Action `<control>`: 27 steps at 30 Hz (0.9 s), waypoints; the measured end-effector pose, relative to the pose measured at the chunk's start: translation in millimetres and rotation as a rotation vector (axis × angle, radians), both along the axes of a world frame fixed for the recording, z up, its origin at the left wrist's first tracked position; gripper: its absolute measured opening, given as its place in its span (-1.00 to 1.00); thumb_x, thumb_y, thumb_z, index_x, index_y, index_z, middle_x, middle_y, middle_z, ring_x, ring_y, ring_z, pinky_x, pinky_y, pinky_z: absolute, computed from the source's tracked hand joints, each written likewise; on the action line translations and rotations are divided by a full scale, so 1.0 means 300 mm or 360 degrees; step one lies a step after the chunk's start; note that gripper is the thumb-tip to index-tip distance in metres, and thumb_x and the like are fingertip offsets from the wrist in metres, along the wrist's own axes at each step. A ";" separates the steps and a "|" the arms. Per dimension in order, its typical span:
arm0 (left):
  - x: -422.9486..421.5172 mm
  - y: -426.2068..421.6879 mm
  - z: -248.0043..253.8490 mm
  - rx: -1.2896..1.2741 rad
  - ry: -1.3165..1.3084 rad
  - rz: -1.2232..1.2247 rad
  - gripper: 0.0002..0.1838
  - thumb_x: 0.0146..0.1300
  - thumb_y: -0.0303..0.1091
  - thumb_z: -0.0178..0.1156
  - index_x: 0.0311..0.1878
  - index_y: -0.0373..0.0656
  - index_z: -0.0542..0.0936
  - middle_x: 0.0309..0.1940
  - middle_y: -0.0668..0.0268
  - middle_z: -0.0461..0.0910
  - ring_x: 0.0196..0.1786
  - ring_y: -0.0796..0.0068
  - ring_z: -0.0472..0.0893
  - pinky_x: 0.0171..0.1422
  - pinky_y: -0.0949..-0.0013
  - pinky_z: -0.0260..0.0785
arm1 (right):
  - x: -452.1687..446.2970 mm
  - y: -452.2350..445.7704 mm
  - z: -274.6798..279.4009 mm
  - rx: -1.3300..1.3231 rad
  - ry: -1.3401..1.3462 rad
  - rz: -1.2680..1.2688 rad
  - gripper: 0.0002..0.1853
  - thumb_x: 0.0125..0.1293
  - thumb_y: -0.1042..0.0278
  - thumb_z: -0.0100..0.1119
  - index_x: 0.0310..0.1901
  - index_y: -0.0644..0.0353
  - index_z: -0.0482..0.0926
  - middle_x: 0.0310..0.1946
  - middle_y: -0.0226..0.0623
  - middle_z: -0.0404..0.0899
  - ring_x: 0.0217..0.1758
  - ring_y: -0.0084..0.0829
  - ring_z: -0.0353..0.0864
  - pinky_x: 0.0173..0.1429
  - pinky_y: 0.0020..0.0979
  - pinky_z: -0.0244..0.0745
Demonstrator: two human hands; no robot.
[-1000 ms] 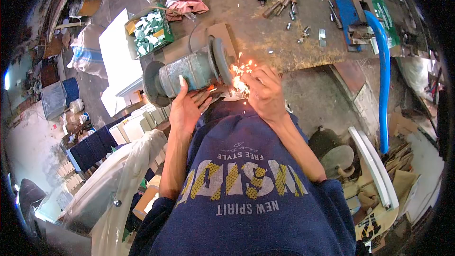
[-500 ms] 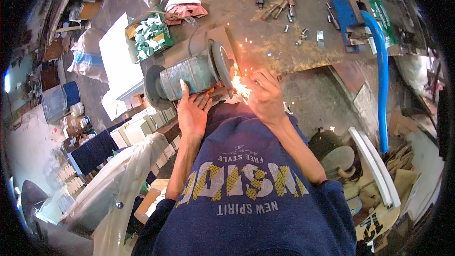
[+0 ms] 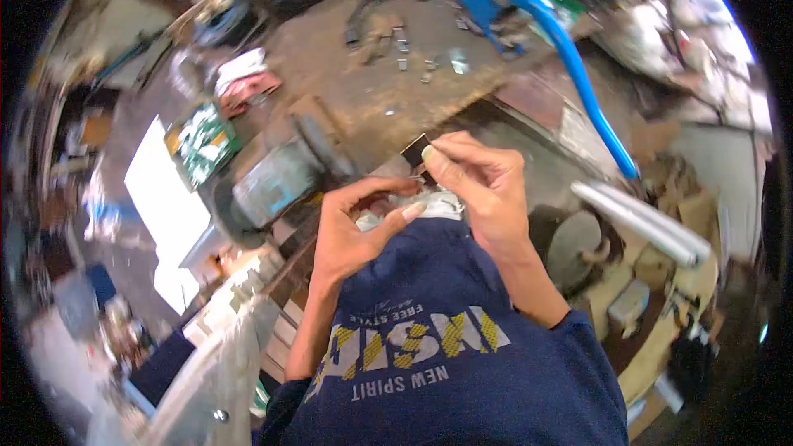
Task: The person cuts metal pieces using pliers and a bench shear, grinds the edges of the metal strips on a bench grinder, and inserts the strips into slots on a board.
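My right hand (image 3: pixel 493 190) pinches a small dark flat metal piece (image 3: pixel 415 151) between thumb and fingertips, in front of my body. Just to its left, my left hand (image 3: pixel 351 227) is curved, thumb and fingers apart, with nothing gripped in it. White crumpled cloth (image 3: pixel 444 203) shows below and between the two hands, against the dark blue shirt. Further left stands a bench grinder (image 3: pixel 277 183), its grinding wheel (image 3: pixel 320 147) turned toward the hands. No sparks show at the wheel.
On the workbench (image 3: pixel 330 58) lie small metal pieces (image 3: pixel 402 54), a red and white cloth (image 3: pixel 248 83) and a green box of pieces (image 3: pixel 202 144). A blue curved tube (image 3: pixel 578 74) crosses the right side. White panels (image 3: pixel 165 206) stand left of the grinder.
Both hands have come away from the grinder, toward the right, and the sparks are gone. My left hand has left the grinder's body. The view has shifted and turned.
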State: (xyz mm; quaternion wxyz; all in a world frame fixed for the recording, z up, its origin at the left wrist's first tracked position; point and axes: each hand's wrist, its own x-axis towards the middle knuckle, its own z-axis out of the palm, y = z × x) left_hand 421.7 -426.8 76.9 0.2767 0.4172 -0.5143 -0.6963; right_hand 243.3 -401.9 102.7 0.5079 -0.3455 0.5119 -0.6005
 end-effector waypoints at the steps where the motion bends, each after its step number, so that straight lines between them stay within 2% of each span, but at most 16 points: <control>1: -0.039 0.002 0.017 -0.0016 0.0090 0.0003 -0.68 0.13 -0.49 0.42 -0.03 -0.30 0.68 -0.19 0.26 0.72 -0.27 0.70 0.58 -0.21 0.61 0.39 | 0.004 0.043 0.026 0.0027 -0.0213 -0.0108 -0.79 0.22 0.56 0.35 -0.10 0.41 0.70 -0.25 -0.27 0.66 -0.18 -0.54 0.56 -0.08 -0.53 0.42; 3: -0.099 0.022 0.019 -0.0071 0.0277 -0.0042 -0.73 0.08 -0.52 0.45 -0.10 -0.28 0.71 -0.28 0.30 0.72 -0.33 0.74 0.56 -0.34 0.65 0.31 | 0.006 0.136 0.031 0.0023 -0.0195 -0.0340 -0.79 0.24 0.56 0.33 -0.09 0.41 0.70 -0.25 -0.26 0.66 -0.16 -0.53 0.57 -0.06 -0.52 0.43; 4: -0.126 0.035 0.056 -0.0102 0.0125 -0.0152 -0.76 0.08 -0.53 0.45 -0.15 -0.29 0.72 -0.33 0.32 0.71 -0.35 0.73 0.56 -0.35 0.65 0.31 | 0.003 0.184 0.030 0.0030 -0.0223 -0.0468 -0.79 0.25 0.56 0.32 -0.09 0.41 0.70 -0.24 -0.25 0.65 -0.15 -0.52 0.58 -0.05 -0.52 0.44; 6: -0.181 0.088 0.088 -0.0192 0.0028 -0.0286 -0.79 0.09 -0.61 0.42 -0.19 -0.42 0.66 -0.36 0.18 0.69 -0.42 0.47 0.66 -0.30 0.44 0.53 | 0.000 0.282 0.038 0.0008 -0.0242 -0.0692 -0.81 0.26 0.55 0.31 -0.10 0.41 0.70 -0.24 -0.26 0.65 -0.22 -0.50 0.62 -0.11 -0.50 0.48; 8: -0.230 0.154 0.098 -0.0324 0.0050 -0.0345 -0.77 0.09 -0.60 0.42 -0.16 -0.38 0.69 -0.33 0.24 0.70 -0.31 0.58 0.64 -0.18 0.51 0.49 | -0.005 0.370 0.049 0.0093 -0.0369 -0.0881 -0.81 0.25 0.51 0.33 -0.14 0.41 0.71 -0.28 -0.24 0.69 -0.32 -0.48 0.65 -0.18 -0.49 0.52; 9: -0.263 0.189 0.125 -0.0298 0.0025 -0.0369 -0.75 0.09 -0.59 0.41 -0.13 -0.35 0.70 -0.32 0.28 0.70 -0.26 0.60 0.62 -0.12 0.53 0.46 | -0.005 0.401 0.028 0.0011 -0.0037 -0.1092 -0.80 0.23 0.46 0.35 -0.17 0.41 0.71 -0.30 -0.21 0.71 -0.33 -0.49 0.67 -0.20 -0.47 0.53; 10: -0.295 0.215 0.102 -0.0635 0.0014 -0.0360 -0.75 0.09 -0.63 0.39 -0.11 -0.37 0.69 -0.31 0.25 0.69 -0.28 0.57 0.64 -0.20 0.56 0.48 | -0.013 0.429 0.008 -0.0036 0.0298 -0.1311 -0.79 0.22 0.42 0.37 -0.20 0.41 0.71 -0.33 -0.18 0.72 -0.35 -0.49 0.68 -0.22 -0.45 0.55; 12: -0.384 0.267 0.051 -0.0874 -0.0041 -0.0448 -0.76 0.10 -0.62 0.38 -0.12 -0.37 0.68 -0.30 0.26 0.70 -0.22 0.55 0.65 -0.06 0.49 0.50 | -0.049 0.537 0.006 0.0054 0.0414 -0.1461 -0.72 0.19 0.30 0.41 -0.22 0.39 0.72 -0.33 -0.09 0.74 -0.30 -0.46 0.72 -0.17 -0.42 0.57; 16: -0.616 0.570 0.048 -0.1177 0.0196 -0.0940 -0.64 0.11 -0.62 0.37 0.02 -0.31 0.62 -0.15 0.20 0.69 -0.19 0.55 0.65 -0.05 0.50 0.49 | -0.098 0.861 -0.051 0.0168 0.0423 -0.2021 -0.58 0.18 0.21 0.43 -0.07 0.42 0.68 -0.21 -0.04 0.72 -0.14 -0.40 0.71 -0.07 -0.43 0.56; 17: -0.671 0.664 0.035 -0.1080 0.0359 -0.1145 -0.49 0.08 -0.64 0.37 0.15 -0.30 0.51 -0.07 0.19 0.66 -0.18 0.52 0.65 -0.07 0.49 0.49 | -0.114 0.960 -0.073 0.0174 0.0490 -0.2146 -0.58 0.19 0.21 0.42 -0.05 0.40 0.68 -0.20 -0.05 0.72 -0.13 -0.41 0.71 -0.06 -0.43 0.55; 18: -0.652 0.756 0.098 -0.1090 0.0354 -0.1227 -0.49 0.08 -0.64 0.37 0.15 -0.30 0.51 -0.07 0.19 0.66 -0.18 0.52 0.65 -0.07 0.49 0.49 | -0.080 1.055 -0.036 0.0165 0.0527 -0.2194 -0.58 0.20 0.21 0.41 -0.03 0.38 0.67 -0.20 -0.06 0.72 -0.12 -0.42 0.70 -0.04 -0.44 0.54; 21: -0.736 1.019 0.031 -0.0819 0.0420 -0.1908 -0.23 -0.02 -0.57 0.47 0.28 -0.24 0.33 -0.09 0.20 0.65 0.02 0.37 0.65 0.12 0.37 0.42 | -0.092 1.365 -0.126 0.0398 0.0354 -0.2541 -0.68 0.25 0.31 0.36 -0.04 0.34 0.69 -0.20 -0.10 0.73 -0.17 -0.55 0.66 -0.05 -0.49 0.51; 22: -0.740 1.080 0.001 -0.0799 0.0402 -0.2129 -0.22 -0.02 -0.51 0.49 0.29 -0.21 0.33 -0.10 0.17 0.67 0.10 0.34 0.63 0.18 0.32 0.38 | -0.077 1.463 -0.168 0.0527 0.0054 -0.2672 -0.72 0.27 0.34 0.33 -0.05 0.32 0.70 -0.14 -0.16 0.73 -0.22 -0.59 0.62 -0.11 -0.47 0.51; 25: -0.759 1.232 -0.042 -0.0918 0.0107 -0.2487 -0.31 0.03 -0.46 0.48 0.24 -0.21 0.38 -0.10 0.12 0.68 0.09 0.34 0.63 0.15 0.28 0.40 | 0.033 1.842 -0.353 0.0780 0.0167 -0.3045 -0.76 0.32 0.34 0.30 -0.06 0.28 0.71 -0.20 -0.27 0.73 -0.31 -0.59 0.58 -0.22 -0.49 0.49; 26: -0.781 1.232 -0.105 -0.0958 -0.0028 -0.2543 -0.36 0.05 -0.45 0.47 0.20 -0.22 0.41 -0.09 0.10 0.68 0.06 0.33 0.64 0.13 0.28 0.42 | 0.100 1.979 -0.451 0.0953 0.0452 -0.3176 -0.76 0.31 0.35 0.30 -0.05 0.27 0.71 -0.22 -0.29 0.73 -0.32 -0.58 0.59 -0.22 -0.48 0.49; 27: -0.810 1.228 -0.178 -0.1001 -0.0160 -0.2586 -0.42 0.08 -0.44 0.45 0.17 -0.23 0.44 -0.08 0.08 0.68 0.04 0.32 0.65 0.10 0.27 0.43 | 0.160 2.104 -0.468 0.1102 0.0402 -0.3373 -0.83 0.30 0.39 0.26 -0.16 0.23 0.74 -0.27 -0.13 0.74 -0.27 -0.40 0.70 -0.13 -0.37 0.56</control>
